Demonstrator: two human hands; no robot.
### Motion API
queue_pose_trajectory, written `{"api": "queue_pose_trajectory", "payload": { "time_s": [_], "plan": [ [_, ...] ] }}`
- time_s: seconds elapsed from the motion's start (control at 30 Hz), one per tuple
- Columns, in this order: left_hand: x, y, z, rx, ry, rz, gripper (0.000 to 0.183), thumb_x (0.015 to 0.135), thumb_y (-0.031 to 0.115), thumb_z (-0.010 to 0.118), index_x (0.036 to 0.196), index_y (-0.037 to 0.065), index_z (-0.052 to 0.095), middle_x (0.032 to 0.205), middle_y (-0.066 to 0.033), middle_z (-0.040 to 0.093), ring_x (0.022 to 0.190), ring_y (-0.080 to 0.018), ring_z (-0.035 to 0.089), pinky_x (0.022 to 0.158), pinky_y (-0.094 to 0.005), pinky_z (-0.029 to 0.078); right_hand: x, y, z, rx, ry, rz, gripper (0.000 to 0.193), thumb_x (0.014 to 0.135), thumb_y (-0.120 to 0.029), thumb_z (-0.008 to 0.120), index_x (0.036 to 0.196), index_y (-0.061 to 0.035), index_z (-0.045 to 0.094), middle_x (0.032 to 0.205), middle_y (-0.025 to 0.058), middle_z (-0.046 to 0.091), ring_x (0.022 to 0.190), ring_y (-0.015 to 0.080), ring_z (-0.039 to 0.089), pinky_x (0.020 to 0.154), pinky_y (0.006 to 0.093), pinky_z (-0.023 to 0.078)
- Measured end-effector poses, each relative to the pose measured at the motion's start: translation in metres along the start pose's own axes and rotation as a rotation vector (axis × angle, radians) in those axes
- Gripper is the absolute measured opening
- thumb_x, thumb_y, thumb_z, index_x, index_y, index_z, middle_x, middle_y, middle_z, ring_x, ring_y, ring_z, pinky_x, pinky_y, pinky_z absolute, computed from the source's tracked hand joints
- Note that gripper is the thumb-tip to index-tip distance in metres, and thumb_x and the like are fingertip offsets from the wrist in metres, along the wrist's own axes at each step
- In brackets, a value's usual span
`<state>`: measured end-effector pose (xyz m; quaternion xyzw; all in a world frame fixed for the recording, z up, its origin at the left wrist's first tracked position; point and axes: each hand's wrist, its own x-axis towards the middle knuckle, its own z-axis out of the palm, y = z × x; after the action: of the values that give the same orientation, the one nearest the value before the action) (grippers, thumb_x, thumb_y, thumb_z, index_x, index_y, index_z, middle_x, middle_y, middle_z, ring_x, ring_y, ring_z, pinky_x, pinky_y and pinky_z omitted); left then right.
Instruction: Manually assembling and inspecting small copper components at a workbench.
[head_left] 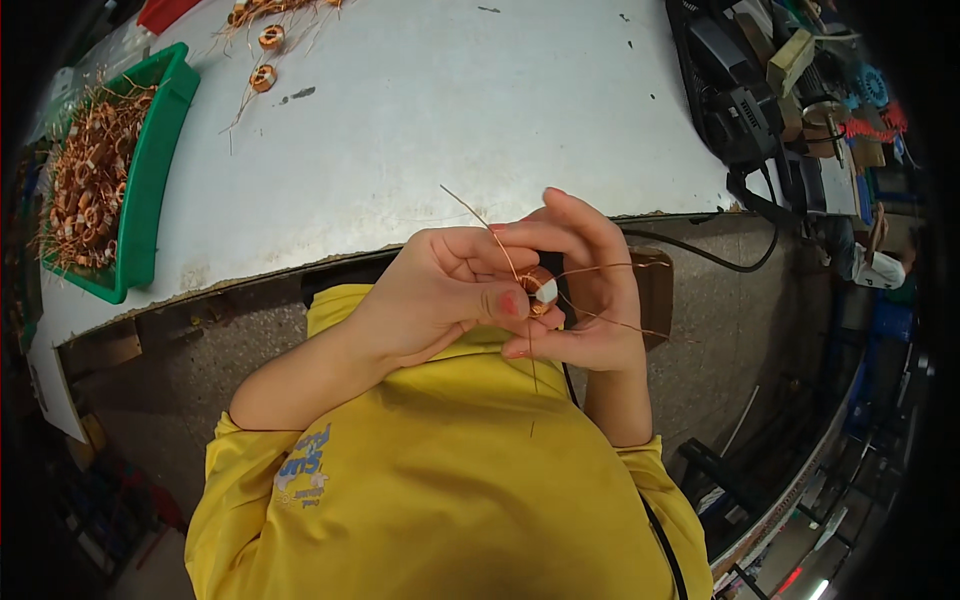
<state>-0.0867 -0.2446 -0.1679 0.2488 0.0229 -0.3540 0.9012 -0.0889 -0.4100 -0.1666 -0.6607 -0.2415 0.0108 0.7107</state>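
Thumb and bent fingers of the bare left hand (455,290) were pinched on a small ring-shaped coil of copper wire with a white band (540,290), held in front of the person's body, between the two hands. The bare right hand (605,280) curved around the coil's right side, its thumb and index finger well apart; whether any of its fingers gripped the coil could not be told. Thin copper wire ends (465,205) stuck out from the coil: one up and leftward past the right index fingertip, two rightward across the right hand, one downward over the yellow cloth shirt (430,480). Beyond the hands lay a white, scuffed tabletop (450,110). Far to the left of the hands stood a green plastic bin (165,170) heaped with similar copper coils (90,190); ahead and leftward, two loose copper-wound rings (263,78) lay near each other. Well to the right, black plastic equipment (745,120) crowded the table's edge.
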Motion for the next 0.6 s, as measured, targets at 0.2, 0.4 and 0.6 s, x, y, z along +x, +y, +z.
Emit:
{"api": "queue_pose_trajectory", "payload": {
  "time_s": [0.2, 0.4, 0.6],
  "plan": [
    [-0.002, -0.001, -0.001, 0.057, 0.04, -0.052, 0.026, 0.068, -0.009, 0.064, 0.091, 0.0, 0.057, 0.084, -0.0153, 0.062, 0.072, -0.0234, 0.063, 0.061, -0.0285, 0.053, 0.005, 0.001, 0.001, 0.05, -0.072, -0.039, 0.105, 0.037, -0.014, 0.086, 0.127, -0.0005, 0.032, 0.097, 0.0123, 0.062, 0.087, 0.0162, 0.051, 0.078, 0.0277, 0.04],
    [0.0, -0.01, -0.007, -0.122, -0.06, 0.002, 0.019, 0.07, -0.01, 0.064, 0.087, -0.003, 0.06, 0.084, -0.0176, 0.062, 0.075, -0.0241, 0.063, 0.067, -0.0283, 0.055, 0.009, 0.01, 0.005, 0.282, 0.071, -0.164, 0.101, 0.04, -0.012, 0.085, 0.127, -0.0011, 0.034, 0.083, 0.0053, 0.063, 0.074, 0.0119, 0.046, 0.07, 0.0247, 0.037],
    [0.0, -0.009, -0.006, -0.134, -0.054, -0.004, 0.02, 0.071, -0.01, 0.063, 0.089, -0.004, 0.058, 0.086, -0.0184, 0.063, 0.076, -0.0231, 0.064, 0.067, -0.0278, 0.055, 0.007, 0.012, 0.005, 0.429, 0.107, -0.17, 0.096, 0.044, -0.012, 0.085, 0.126, -0.0015, 0.035, 0.073, 0.0007, 0.059, 0.07, 0.0102, 0.041, 0.066, 0.0234, 0.034]
  ]
}}
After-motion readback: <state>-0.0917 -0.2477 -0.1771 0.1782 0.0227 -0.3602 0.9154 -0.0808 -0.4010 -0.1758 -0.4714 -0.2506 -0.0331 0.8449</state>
